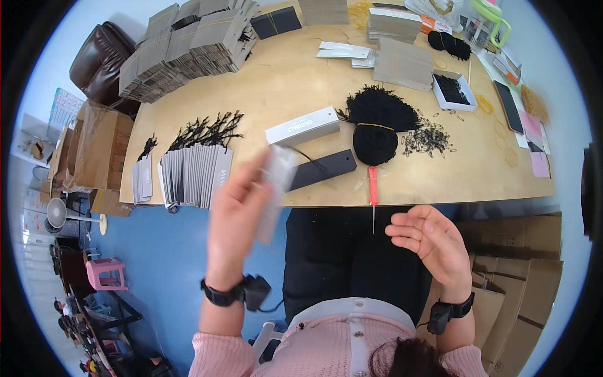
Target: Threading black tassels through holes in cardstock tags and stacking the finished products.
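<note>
At centre-left, my left hand (pixel 239 198) grasps a pale tag (pixel 277 179), long axis near-vertical; my right hand (pixel 436 244), empty, lies lower right of the red-handled needle (pixel 373 191).

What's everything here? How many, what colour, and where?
blurred strip: count unclear, whitish, in left hand
tool: one, red handle, table edge
cord bundles: two, black, centre, far right
tag stacks: two, white and dark, centre
pins: many, black, right of cords
small box: one, white, table's right
corded tags: many, grey, table's left
card stacks: several, grey, far side
phone: one, black, table's right
rubber bands: several, yellow, right
jug: one, green handle, far right
table: one, light wood, centre
chair: one, brown, behind table
cartons: several, brown, left and right
fan: one, white, left
stool: one, pink, left
wristbands: two, black, wrists
left hand: one, pink sleeve, holding strip
right hand: one, pink sleeve, near tool
</note>
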Available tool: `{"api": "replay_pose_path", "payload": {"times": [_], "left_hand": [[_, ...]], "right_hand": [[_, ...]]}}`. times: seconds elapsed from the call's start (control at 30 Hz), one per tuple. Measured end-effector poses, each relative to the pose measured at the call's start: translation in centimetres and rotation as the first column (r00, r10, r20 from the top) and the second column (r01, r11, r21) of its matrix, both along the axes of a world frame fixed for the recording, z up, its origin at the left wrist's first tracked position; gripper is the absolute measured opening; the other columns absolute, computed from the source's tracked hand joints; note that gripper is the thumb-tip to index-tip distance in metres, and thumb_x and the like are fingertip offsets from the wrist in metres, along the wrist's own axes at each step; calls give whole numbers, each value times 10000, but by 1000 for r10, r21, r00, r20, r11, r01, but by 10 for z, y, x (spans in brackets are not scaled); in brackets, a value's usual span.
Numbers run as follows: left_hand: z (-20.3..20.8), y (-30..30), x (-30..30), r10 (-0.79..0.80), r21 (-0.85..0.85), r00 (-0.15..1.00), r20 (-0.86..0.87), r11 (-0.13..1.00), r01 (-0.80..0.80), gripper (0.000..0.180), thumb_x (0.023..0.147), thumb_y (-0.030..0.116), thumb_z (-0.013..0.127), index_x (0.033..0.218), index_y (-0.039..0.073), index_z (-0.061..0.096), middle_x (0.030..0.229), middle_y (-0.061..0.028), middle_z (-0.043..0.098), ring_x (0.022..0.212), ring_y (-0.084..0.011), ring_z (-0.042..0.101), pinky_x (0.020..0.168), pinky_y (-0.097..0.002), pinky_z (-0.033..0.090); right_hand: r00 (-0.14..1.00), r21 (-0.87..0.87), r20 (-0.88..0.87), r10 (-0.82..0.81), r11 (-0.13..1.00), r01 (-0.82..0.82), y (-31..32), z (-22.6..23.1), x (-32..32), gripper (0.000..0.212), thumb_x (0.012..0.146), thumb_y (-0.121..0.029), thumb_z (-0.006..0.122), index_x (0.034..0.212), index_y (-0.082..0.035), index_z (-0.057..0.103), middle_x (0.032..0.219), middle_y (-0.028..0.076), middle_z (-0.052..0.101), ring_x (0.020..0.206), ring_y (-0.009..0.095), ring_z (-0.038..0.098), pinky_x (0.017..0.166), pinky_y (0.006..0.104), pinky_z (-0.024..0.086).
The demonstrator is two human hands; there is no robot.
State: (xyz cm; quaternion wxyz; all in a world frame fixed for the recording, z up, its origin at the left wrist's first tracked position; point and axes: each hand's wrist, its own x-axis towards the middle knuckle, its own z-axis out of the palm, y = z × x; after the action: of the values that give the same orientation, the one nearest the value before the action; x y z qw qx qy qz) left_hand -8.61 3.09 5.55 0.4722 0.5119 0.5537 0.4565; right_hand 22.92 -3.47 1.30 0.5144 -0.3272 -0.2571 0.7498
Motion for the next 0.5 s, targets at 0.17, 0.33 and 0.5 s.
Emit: {"api": "replay_pose_path", "payload": {"times": [0.17,0.33,0.5], "left_hand": [[-11,49,-60,293,330,885,-362,928,-172,463,927,-43,533,1378,41,592,1259,-128,589,1081,-196,586,937,-310,474],[-71,54,-77,428,443,369,-825,895,-46,524,840,-130,529,1340,11,596,1321,-205,482,1204,-388,464,980,-441,435],[-69,43,-55,521,507,155,-839,853,-126,531,835,-80,592,1351,43,596,1340,-186,486,1251,-376,420,1003,-476,377]], "right_hand": [[978,16,168,125,992,-129,-5,-2,-6,225,1038,-140,539,1177,28,594,1158,157,673,1070,246,682,938,364,558],[789,184,612,-55,980,-74,14,3,-21,118,967,-71,661,1060,2,664,1021,54,649,893,140,651,791,271,532],[252,670,738,-627,727,-153,65,5,-39,108,855,-26,728,958,-28,696,910,68,590,846,209,630,705,303,519]]}}
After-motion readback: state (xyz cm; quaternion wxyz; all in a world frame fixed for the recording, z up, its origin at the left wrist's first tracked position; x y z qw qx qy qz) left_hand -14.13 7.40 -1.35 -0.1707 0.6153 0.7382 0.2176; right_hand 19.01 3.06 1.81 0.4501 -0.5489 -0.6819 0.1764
